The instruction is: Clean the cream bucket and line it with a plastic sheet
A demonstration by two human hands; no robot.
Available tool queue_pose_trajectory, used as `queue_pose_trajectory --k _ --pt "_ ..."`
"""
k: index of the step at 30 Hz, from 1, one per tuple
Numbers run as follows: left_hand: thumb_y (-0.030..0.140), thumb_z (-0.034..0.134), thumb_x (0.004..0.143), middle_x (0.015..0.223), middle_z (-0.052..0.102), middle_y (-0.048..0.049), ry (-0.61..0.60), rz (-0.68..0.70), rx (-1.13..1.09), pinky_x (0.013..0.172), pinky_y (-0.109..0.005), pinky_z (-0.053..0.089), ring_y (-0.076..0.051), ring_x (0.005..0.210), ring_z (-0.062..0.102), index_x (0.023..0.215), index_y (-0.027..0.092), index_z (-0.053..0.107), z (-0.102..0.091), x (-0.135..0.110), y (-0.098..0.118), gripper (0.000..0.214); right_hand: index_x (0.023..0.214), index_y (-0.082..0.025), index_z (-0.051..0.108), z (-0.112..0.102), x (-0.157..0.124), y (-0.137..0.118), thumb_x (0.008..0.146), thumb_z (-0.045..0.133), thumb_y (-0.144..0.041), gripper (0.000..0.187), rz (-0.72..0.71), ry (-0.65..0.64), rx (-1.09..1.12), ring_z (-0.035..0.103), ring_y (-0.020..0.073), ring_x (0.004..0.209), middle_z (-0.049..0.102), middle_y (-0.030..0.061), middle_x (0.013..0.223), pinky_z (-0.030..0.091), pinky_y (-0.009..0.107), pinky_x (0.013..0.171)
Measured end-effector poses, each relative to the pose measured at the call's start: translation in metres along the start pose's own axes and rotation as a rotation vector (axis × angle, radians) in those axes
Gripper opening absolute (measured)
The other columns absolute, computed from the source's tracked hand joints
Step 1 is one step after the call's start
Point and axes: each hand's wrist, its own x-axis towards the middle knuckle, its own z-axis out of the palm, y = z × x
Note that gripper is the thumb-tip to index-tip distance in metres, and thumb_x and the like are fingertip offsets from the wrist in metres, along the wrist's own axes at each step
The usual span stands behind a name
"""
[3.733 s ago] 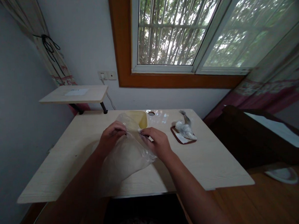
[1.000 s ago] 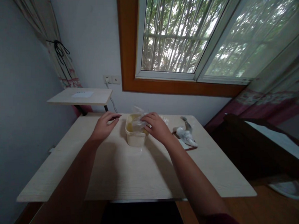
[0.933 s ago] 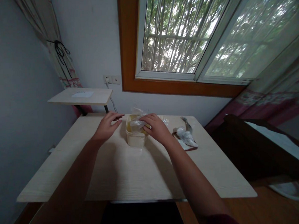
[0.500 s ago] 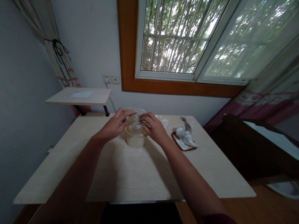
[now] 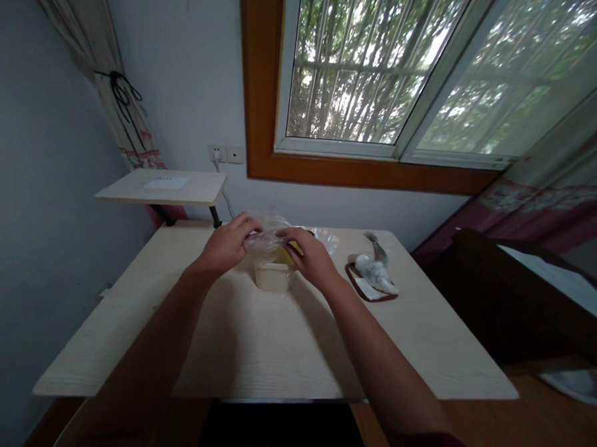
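A clear plastic bag (image 5: 265, 244) is stretched between my hands, above a pale yellowish tub (image 5: 273, 278) on the table. My left hand (image 5: 232, 243) pinches the bag's left side, with its fingertips partly hidden by the film. On the other side my right hand (image 5: 307, 253) grips the bag's edge between thumb and fingers, close to the tub's right rim. The bag covers part of the tub's opening, so I cannot make out what is inside.
On the table (image 5: 265, 352), to the right, a bundled clear plastic bag (image 5: 373, 269) lies on a brown-rimmed tray (image 5: 367, 290). More clear plastic (image 5: 327, 239) sits behind my right hand. A small raised shelf (image 5: 191, 189) stands at the back left.
The bag, bunched over the tub before, is now spread wider between my hands. My left hand has closed on its left side.
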Motion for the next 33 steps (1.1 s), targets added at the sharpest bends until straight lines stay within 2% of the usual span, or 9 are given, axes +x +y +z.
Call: queue_pose_trajectory --k 6,11,16,20,26,33 --pt "0.017 0.057 0.088 0.11 0.063 -0.0085 -0.01 -0.046 0.189 0.075 -0.031 0.052 -0.022 0.093 0.064 0.103 0.019 0.066 0.0 -0.013 -0.019 0.017 0.099 -0.024 0.059 -0.016 -0.012 0.008 0.093 0.051 -0.01 0.017 0.01 0.035 -0.11 0.06 0.0244 0.101 0.069 0.0094 0.104 0.049 0.041 0.09" --pt "0.026 0.061 0.092 0.105 0.064 -0.0073 0.142 0.012 0.082 0.08 -0.031 0.053 -0.02 0.096 0.064 0.097 0.019 0.067 0.009 -0.031 -0.037 0.011 0.1 -0.024 0.059 -0.024 -0.027 0.015 0.091 0.051 -0.008 0.02 0.024 0.03 -0.173 0.058 0.0251 0.099 0.067 0.0088 0.102 0.048 0.042 0.088" --pt "0.023 0.062 0.091 0.101 0.063 -0.0062 0.299 0.016 -0.066 0.08 -0.03 0.054 -0.017 0.093 0.064 0.093 0.02 0.067 0.018 -0.048 -0.041 0.006 0.109 -0.024 0.06 -0.027 -0.043 0.015 0.091 0.052 -0.009 0.025 0.039 0.055 -0.184 0.058 0.0262 0.101 0.066 0.0092 0.103 0.049 0.044 0.088" --pt "0.02 0.061 0.091 0.099 0.063 -0.0062 0.311 -0.01 -0.046 0.077 -0.029 0.055 -0.016 0.09 0.063 0.09 0.019 0.067 0.019 -0.056 -0.046 0.007 0.111 -0.025 0.062 -0.031 -0.054 0.015 0.092 0.053 -0.008 0.027 0.066 0.085 -0.172 0.059 0.0256 0.099 0.066 0.0088 0.104 0.05 0.043 0.087" --pt "0.025 0.058 0.093 0.109 0.064 -0.0079 0.268 -0.043 0.105 0.085 -0.034 0.054 -0.017 0.089 0.064 0.084 0.019 0.071 0.018 -0.064 -0.059 0.016 0.101 -0.025 0.065 -0.037 -0.072 0.022 0.092 0.054 -0.008 0.023 0.109 0.067 -0.175 0.06 0.0248 0.1 0.066 0.0077 0.104 0.051 0.043 0.088" --pt "0.03 0.06 0.092 0.11 0.067 -0.0072 0.232 -0.088 0.191 0.082 -0.034 0.054 -0.017 0.085 0.063 0.084 0.021 0.074 0.032 -0.079 -0.064 0.018 0.1 -0.025 0.064 -0.036 -0.081 0.023 0.092 0.055 -0.009 0.02 0.099 0.031 -0.221 0.059 0.0254 0.103 0.066 0.0088 0.107 0.051 0.044 0.088"
